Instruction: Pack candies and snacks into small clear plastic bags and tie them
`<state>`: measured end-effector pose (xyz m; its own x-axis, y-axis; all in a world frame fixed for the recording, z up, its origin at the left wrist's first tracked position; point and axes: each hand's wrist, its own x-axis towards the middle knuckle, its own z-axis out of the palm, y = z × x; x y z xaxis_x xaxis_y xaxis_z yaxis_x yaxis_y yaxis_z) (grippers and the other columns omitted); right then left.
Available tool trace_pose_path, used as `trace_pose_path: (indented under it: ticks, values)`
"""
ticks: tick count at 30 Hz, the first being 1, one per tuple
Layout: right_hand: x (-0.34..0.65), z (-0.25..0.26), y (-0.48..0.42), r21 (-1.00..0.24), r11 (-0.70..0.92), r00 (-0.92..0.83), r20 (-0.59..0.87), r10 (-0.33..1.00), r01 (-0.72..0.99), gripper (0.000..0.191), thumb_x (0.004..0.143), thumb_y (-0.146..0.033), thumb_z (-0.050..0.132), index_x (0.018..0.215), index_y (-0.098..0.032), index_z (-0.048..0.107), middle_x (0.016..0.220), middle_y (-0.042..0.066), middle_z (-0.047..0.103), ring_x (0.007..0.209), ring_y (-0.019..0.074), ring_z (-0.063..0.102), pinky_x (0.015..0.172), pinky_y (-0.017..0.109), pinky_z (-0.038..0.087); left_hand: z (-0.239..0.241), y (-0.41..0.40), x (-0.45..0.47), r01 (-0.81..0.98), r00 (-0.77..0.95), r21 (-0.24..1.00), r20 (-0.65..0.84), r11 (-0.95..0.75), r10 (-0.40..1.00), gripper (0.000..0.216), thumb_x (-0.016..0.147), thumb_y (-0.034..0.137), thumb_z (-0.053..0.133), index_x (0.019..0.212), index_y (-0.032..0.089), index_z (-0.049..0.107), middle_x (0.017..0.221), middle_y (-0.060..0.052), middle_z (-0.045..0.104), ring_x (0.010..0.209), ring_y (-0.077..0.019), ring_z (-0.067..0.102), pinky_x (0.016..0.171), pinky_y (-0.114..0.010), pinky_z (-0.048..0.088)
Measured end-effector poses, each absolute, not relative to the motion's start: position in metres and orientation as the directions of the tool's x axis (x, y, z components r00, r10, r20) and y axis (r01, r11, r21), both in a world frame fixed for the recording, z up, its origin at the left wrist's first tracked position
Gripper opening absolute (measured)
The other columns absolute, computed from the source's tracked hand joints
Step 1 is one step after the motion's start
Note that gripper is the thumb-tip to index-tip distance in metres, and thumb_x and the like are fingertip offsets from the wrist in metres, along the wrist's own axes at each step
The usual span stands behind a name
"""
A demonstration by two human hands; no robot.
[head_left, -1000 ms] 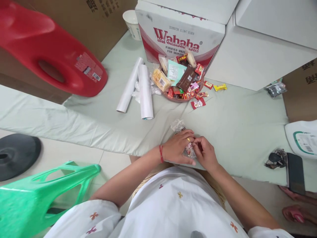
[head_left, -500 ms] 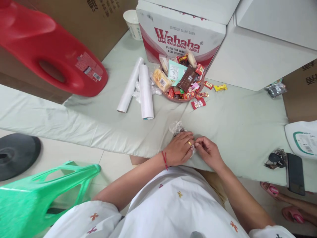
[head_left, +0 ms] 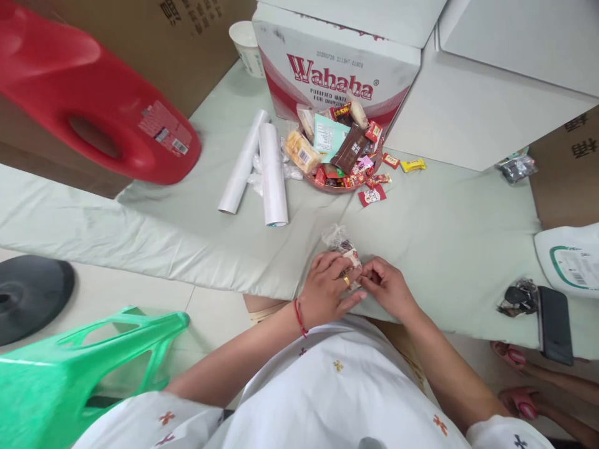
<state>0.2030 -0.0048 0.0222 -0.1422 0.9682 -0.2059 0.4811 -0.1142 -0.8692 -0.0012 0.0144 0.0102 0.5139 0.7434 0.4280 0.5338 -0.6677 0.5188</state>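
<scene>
A small clear plastic packet (head_left: 347, 247) with something dark inside and a printed label lies near the front edge of the cloth-covered table. My left hand (head_left: 328, 288), wearing a gold ring and a red bracelet, rests over the packet's left side with its fingers spread and thumb apart. At the packet's lower right end, my right hand (head_left: 386, 288) has its thumb and fingers pinched together on the plastic. The fingers cover part of the packet, and its exact contents are hard to make out.
Behind lies a bowl (head_left: 337, 189) of wrapped sweets and snacks, before a Wahaha carton (head_left: 322, 56). Two white rolls (head_left: 272, 178) sit left of it. A red jug (head_left: 163, 156) stands left; keys (head_left: 518, 298) and a phone (head_left: 555, 324) lie right. A green stool (head_left: 70, 362) is below left.
My left hand has shifted left and its fingers have spread, showing more of the packet. My right hand has moved slightly left, still pinching the packet's end.
</scene>
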Motion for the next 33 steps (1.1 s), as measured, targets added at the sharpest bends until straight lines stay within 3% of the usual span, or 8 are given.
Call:
trace_pose_path:
  ticks: [6,9,13,17,20,25,30,33]
  values:
    - [0.222,0.032,0.033,-0.867,-0.201,-0.193,-0.317,0.929,0.457,0.032,0.092,-0.052,0.064,0.091,-0.020,0.066,0.076,0.000,0.061,0.064,0.0139,0.050,0.061,0.027,0.043,-0.003,0.012,-0.004,0.518,0.429,0.614,0.416,-0.596,0.802,0.018,0.099,0.031,0.063,0.107,0.028,0.079,0.109,-0.004,0.076,0.112,-0.0238,0.061,0.096,-0.042,0.045]
    - [0.218,0.036,0.075,-0.804,-0.062,-0.137,-0.175,0.975,0.591,0.043,0.090,-0.050,0.066,0.121,-0.019,0.065,0.099,0.006,0.069,0.077,0.0176,0.058,0.075,0.032,0.049,-0.008,0.014,-0.004,0.481,0.413,0.632,0.448,-0.607,0.793,0.017,0.099,0.027,0.063,0.105,0.027,0.079,0.108,-0.004,0.077,0.115,-0.0240,0.061,0.097,-0.043,0.046]
    - [0.184,0.035,0.128,-0.676,0.154,-0.348,-0.162,0.923,0.721,0.069,0.073,-0.038,0.085,0.135,-0.017,0.063,0.112,0.010,0.071,0.093,0.0232,0.062,0.085,0.035,0.050,-0.008,0.013,-0.004,0.442,0.440,0.635,0.462,-0.633,0.770,0.020,0.100,0.024,0.059,0.105,0.027,0.079,0.111,-0.005,0.077,0.120,-0.0220,0.062,0.099,-0.041,0.048]
    - [0.159,0.041,0.160,-0.672,0.257,-0.545,-0.258,0.798,0.694,0.027,0.069,-0.019,0.086,0.095,-0.019,0.077,0.073,-0.001,0.068,0.067,0.0150,0.058,0.066,0.026,0.041,-0.007,0.013,-0.004,0.449,0.467,0.650,0.413,-0.612,0.782,0.021,0.101,0.027,0.058,0.105,0.027,0.079,0.111,-0.005,0.078,0.120,-0.0211,0.063,0.099,-0.041,0.047]
    - [0.159,0.056,0.154,-0.667,0.393,-0.644,-0.171,0.746,0.633,0.007,0.082,-0.015,0.073,0.076,-0.019,0.074,0.069,-0.001,0.065,0.066,0.0136,0.055,0.066,0.026,0.038,-0.006,0.014,-0.003,0.483,0.469,0.666,0.351,-0.568,0.810,0.023,0.102,0.029,0.057,0.106,0.027,0.079,0.111,-0.006,0.077,0.120,-0.0223,0.064,0.096,-0.042,0.046]
    - [0.179,0.064,0.081,-0.522,0.601,-0.675,0.063,0.735,0.605,0.027,0.100,-0.021,0.055,0.079,-0.021,0.072,0.074,0.006,0.062,0.077,0.0205,0.049,0.072,0.034,0.041,-0.005,0.013,-0.002,0.508,0.450,0.676,0.321,-0.534,0.834,0.022,0.103,0.032,0.057,0.106,0.029,0.079,0.109,-0.005,0.077,0.113,-0.0220,0.065,0.093,-0.042,0.045]
    - [0.202,0.031,0.016,-0.512,0.574,-0.512,0.274,0.814,0.639,0.026,0.103,-0.016,0.049,0.113,-0.024,0.071,0.108,0.010,0.071,0.086,0.0222,0.054,0.074,0.038,0.048,-0.010,0.007,0.002,0.540,0.270,0.702,0.378,-0.464,0.885,0.020,0.098,0.038,0.065,0.106,0.021,0.071,0.109,-0.010,0.072,0.111,-0.0243,0.065,0.096,-0.043,0.049]
    - [0.206,0.021,0.002,-0.501,0.563,-0.481,0.297,0.825,0.657,0.033,0.101,-0.014,0.052,0.129,-0.026,0.065,0.121,0.011,0.068,0.098,0.0249,0.058,0.083,0.043,0.051,-0.011,0.007,0.003,0.579,0.175,0.688,0.420,-0.438,0.890,0.036,0.094,0.042,0.069,0.119,0.017,0.065,0.125,-0.018,0.067,0.128,-0.0313,0.060,0.105,-0.050,0.049]
